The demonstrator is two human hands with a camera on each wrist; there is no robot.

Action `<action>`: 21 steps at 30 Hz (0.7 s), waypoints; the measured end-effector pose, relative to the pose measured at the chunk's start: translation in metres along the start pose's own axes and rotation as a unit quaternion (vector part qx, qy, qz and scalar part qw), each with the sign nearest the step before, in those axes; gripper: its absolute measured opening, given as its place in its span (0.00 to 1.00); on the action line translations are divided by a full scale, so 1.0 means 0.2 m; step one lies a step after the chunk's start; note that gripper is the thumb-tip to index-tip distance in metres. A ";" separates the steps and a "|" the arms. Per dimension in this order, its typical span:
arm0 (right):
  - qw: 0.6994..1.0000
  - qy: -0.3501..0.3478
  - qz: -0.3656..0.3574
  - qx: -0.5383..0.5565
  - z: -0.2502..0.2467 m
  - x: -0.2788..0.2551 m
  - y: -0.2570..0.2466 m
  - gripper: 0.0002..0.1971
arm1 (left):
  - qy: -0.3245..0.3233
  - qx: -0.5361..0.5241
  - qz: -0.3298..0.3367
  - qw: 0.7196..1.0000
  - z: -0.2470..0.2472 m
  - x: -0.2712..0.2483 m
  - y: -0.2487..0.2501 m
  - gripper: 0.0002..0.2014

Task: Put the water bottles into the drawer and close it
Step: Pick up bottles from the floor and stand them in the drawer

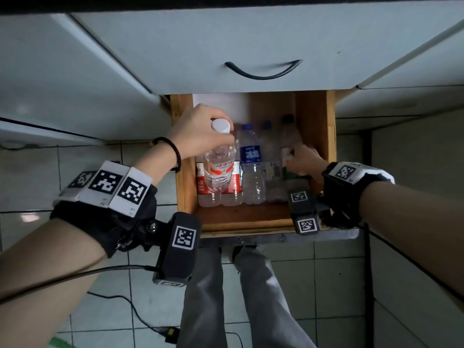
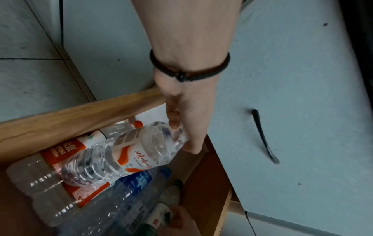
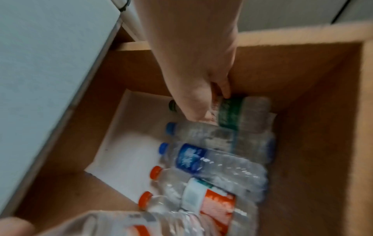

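Observation:
A wooden drawer (image 1: 184, 187) stands pulled open with several water bottles lying side by side in it. My left hand (image 1: 200, 131) grips a clear bottle (image 1: 218, 169) with a white cap and an orange-and-white label by its neck, tilted above the two orange-labelled bottles (image 1: 200, 184) at the drawer's left. In the left wrist view this hand (image 2: 181, 127) pinches the held bottle (image 2: 129, 153) near its top. My right hand (image 1: 305, 159) reaches into the drawer's right side. There the right hand (image 3: 197, 99) curls round a green-labelled bottle (image 3: 242, 115) against the wall. A blue-labelled bottle (image 1: 251, 156) lies in the middle.
Above the open drawer is a shut grey drawer front with a black curved handle (image 1: 263, 71). Grey cabinet doors flank it. My legs (image 1: 238, 297) stand just before the drawer's front edge on a tiled floor, where a black cable (image 1: 125, 305) runs.

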State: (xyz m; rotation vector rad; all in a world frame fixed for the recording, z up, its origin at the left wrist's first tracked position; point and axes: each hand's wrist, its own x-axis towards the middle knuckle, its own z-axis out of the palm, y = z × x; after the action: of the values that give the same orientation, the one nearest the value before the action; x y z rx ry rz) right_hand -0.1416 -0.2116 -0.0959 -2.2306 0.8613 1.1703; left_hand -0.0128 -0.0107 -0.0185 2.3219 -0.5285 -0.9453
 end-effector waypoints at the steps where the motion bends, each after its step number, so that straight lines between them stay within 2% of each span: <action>1: 1.000 -0.008 -0.003 -0.003 0.02 -0.01 0.02 0.31 | 0.008 -0.007 0.003 1.000 0.02 0.01 0.00 0.09; 3: 1.000 -0.007 -0.013 0.006 0.06 -0.02 0.04 0.32 | 0.023 -0.017 0.007 1.000 0.05 0.02 -0.01 0.10; 5: 0.999 -0.006 -0.031 -0.010 0.10 -0.01 0.01 0.28 | 0.036 -0.021 0.008 0.999 0.07 0.04 -0.02 0.11; 10: 0.997 -0.059 -0.006 -0.050 0.10 0.02 -0.06 0.18 | 0.057 -0.028 0.014 0.998 0.11 0.08 -0.05 0.18; 15: 0.990 -0.077 0.003 -0.119 0.15 0.01 -0.04 0.21 | 0.068 -0.014 -0.009 0.998 0.09 0.13 -0.09 0.17; 21: 0.976 -0.162 -0.025 -0.141 0.12 0.05 -0.06 0.18 | 0.045 -0.018 -0.048 0.998 0.11 0.13 -0.16 0.19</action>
State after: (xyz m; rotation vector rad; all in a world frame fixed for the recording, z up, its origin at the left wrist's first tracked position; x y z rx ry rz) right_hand -0.1415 -0.1902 -0.1150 -2.1687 0.5307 1.6604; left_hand -0.0071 -0.0083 -0.0656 2.3625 -0.3625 -0.8832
